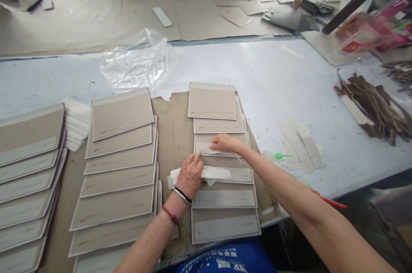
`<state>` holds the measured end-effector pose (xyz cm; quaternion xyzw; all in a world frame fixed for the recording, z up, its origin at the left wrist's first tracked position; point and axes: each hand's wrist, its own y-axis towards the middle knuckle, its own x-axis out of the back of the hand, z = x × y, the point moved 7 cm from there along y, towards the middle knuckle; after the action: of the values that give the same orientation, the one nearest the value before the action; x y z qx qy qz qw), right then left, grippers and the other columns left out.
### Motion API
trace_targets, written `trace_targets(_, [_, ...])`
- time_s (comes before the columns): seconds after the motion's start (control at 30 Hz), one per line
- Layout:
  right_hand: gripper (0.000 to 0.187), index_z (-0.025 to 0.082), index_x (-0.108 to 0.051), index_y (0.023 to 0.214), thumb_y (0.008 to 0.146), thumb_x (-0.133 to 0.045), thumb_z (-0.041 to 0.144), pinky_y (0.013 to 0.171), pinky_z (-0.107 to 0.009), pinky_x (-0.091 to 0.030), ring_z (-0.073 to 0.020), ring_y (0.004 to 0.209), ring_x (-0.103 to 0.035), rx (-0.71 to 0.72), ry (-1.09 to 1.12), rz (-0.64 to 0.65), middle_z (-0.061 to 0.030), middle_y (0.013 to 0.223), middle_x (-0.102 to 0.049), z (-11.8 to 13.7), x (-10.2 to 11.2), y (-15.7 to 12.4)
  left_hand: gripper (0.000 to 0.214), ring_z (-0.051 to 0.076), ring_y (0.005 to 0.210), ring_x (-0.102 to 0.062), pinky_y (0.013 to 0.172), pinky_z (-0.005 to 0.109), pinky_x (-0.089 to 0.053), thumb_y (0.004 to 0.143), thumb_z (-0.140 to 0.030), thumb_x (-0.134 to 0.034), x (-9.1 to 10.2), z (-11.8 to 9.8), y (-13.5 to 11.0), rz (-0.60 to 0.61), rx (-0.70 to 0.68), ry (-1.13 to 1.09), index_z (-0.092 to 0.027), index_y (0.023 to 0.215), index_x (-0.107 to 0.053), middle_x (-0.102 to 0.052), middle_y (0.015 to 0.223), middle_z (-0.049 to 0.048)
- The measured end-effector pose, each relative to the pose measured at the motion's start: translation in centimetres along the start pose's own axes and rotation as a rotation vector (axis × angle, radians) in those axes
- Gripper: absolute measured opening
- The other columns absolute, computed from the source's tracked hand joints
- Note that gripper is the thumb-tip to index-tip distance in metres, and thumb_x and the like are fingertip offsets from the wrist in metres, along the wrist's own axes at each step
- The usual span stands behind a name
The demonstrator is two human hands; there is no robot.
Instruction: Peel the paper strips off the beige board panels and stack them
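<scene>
Beige panels with pale borders overlap in a column in front of me. A white strip lies along the lower edge of the third panel from the top. My right hand is closed, its curled fingers on that strip. My left hand is wrapped over a bunch of loose white strips, which stick out on both sides of it, while its index fingertip touches the left end of the strip on the panel. Panels nearer me carry pale strips; the top two show a thin glue-like line.
Two more columns of overlapping panels, a middle one and a left one, lie on brown cardboard. Around them are a white strip stack, a plastic bag, brown scraps and a small green item. People work across the table.
</scene>
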<state>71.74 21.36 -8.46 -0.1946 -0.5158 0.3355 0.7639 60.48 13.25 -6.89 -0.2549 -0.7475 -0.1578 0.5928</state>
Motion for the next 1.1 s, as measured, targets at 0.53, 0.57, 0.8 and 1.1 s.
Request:
trace_targets(0.53, [0.03, 0.017, -0.064, 0.085, 0.081, -0.046, 0.04, 0.058, -0.025, -0.034, -0.021, 0.084, -0.058, -0.451, -0.024, -0.293, -0.0093, 0.091, -0.065, -8.7, 0.9, -8.3, 0.023, 0.029, 0.105, -0.049, 0.086, 0.041, -0.043, 0.073, 0.001, -0.04, 0.2, 0.2, 0.1, -0.028, -0.02, -0.078, -0.014, 0.075, -0.057, -0.053, 0.121, 0.0174])
trace_targets(0.57, [0.03, 0.018, -0.064, 0.087, 0.081, -0.046, 0.041, 0.059, -0.025, -0.035, -0.021, 0.086, -0.058, -0.467, -0.016, -0.311, -0.0089, 0.094, -0.065, -8.8, 0.7, -8.4, 0.023, 0.029, 0.105, -0.049, 0.087, 0.041, -0.043, 0.073, 0.002, -0.04, 0.2, 0.1, 0.1, -0.028, -0.027, -0.072, -0.014, 0.074, -0.057, -0.053, 0.121, 0.0175])
trace_targets(0.8, [0.03, 0.019, -0.063, 0.089, 0.08, -0.049, 0.044, 0.067, -0.027, -0.04, -0.0215, 0.09, -0.058, -0.516, 0.004, -0.389, -0.0089, 0.099, -0.064, -9.3, -0.1, -8.4, 0.023, 0.03, 0.105, -0.047, 0.087, 0.04, -0.042, 0.071, 0.003, -0.04, 0.0, 0.0, -0.1, -0.029, -0.062, -0.014, -0.014, 0.075, -0.056, -0.052, 0.122, 0.0177])
trace_targets(1.1, [0.029, 0.018, -0.061, 0.088, 0.082, -0.048, 0.043, 0.068, -0.028, -0.041, -0.0211, 0.09, -0.057, -0.504, -0.009, -0.425, -0.0085, 0.099, -0.062, -8.9, -0.3, -8.7, 0.023, 0.029, 0.104, -0.047, 0.09, 0.038, -0.041, 0.073, 0.002, -0.039, 0.0, 0.0, -0.1, -0.023, -0.082, 0.009, -0.013, 0.075, -0.056, -0.052, 0.122, 0.0179])
